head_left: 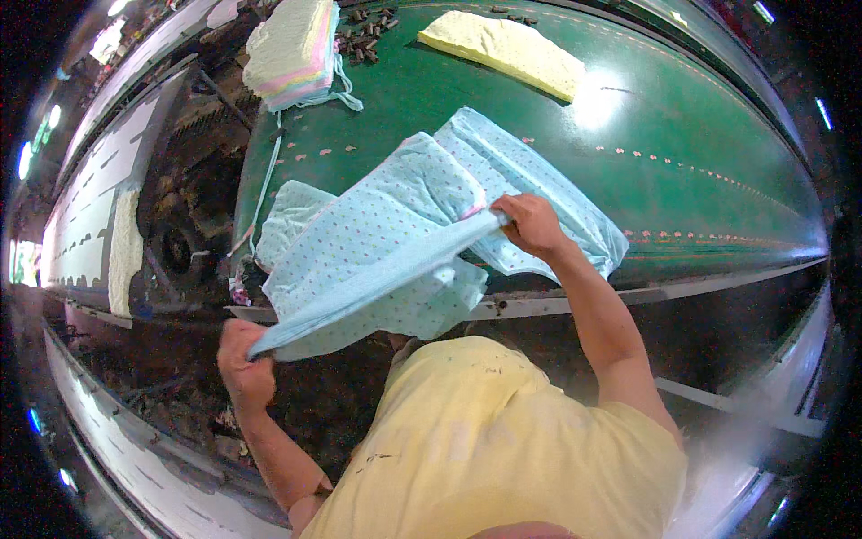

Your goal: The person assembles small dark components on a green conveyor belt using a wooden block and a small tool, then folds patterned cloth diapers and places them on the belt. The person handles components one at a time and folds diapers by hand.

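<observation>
A light blue dotted cloth (377,207) stretches between my two hands, its near edge pulled into a long straight band. At the lower left end, my left hand (245,364) is closed round a corner of it. My right hand (532,225) pinches the other end, higher and to the right. Part of the cloth hangs below the band over the table's near edge. Beside my right hand lies a second folded section of the same dotted fabric (539,184); whether it joins the held cloth I cannot tell.
The fabric lies on a green table (682,189). Toward the back are a stack of folded cream, yellow and pink cloths (292,54) with a trailing blue strip, several small dark cylinders (364,36) and a folded yellow cloth (503,52). Dark machinery (184,216) stands at the left.
</observation>
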Demonstrator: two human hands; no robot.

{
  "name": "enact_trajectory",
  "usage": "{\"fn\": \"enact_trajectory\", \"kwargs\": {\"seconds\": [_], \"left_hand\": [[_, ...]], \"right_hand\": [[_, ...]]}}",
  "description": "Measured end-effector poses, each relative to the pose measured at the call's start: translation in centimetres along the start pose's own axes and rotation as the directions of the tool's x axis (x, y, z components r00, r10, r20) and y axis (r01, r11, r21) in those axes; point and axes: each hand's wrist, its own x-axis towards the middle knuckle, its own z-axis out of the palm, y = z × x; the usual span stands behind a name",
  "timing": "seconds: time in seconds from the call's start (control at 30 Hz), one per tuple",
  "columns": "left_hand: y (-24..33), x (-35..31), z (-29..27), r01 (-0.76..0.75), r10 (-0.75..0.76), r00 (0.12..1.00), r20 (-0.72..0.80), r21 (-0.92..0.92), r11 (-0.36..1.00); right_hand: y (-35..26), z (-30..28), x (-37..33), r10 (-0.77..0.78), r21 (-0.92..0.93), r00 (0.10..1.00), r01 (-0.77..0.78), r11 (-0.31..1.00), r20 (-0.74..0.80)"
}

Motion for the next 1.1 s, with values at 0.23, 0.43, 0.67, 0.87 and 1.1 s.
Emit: {"fn": "enact_trajectory", "kwargs": {"seconds": [0.23, 0.43, 0.67, 0.87, 1.1], "left_hand": [[5.8, 2.1, 2.6, 0.014, -0.139, 0.934, -0.329, -0.356, 0.935], [8.1, 4.3, 3.9, -0.101, 0.033, 0.97, -0.241, -0.278, 0.955], [9.5, 8.1, 10.0, -0.113, 0.133, 0.991, 0.017, -0.419, 0.901], [11.4, 9.9, 17.9, -0.077, 0.114, 0.993, 0.016, -0.648, 0.758], [18.4, 13.7, 28.4, 0.023, 0.149, 0.98, 0.132, -0.819, 0.573]], "right_hand": [[0.6, -6.7, -6.1, -0.065, 0.302, 0.968, -0.011, 0.953, 0.242], [4.5, -11.7, -10.4, 0.196, 0.092, 0.98, -0.194, 0.977, -0.021], [6.9, -19.5, -16.7, 0.38, 0.078, 0.87, -0.375, 0.924, -0.314], [12.8, -24.4, -23.4, 0.494, 0.107, 0.642, -0.543, 0.833, -0.586], [23.8, -28.0, -29.6, 0.563, 0.505, 0.333, -0.249, 0.826, -0.757]]}}
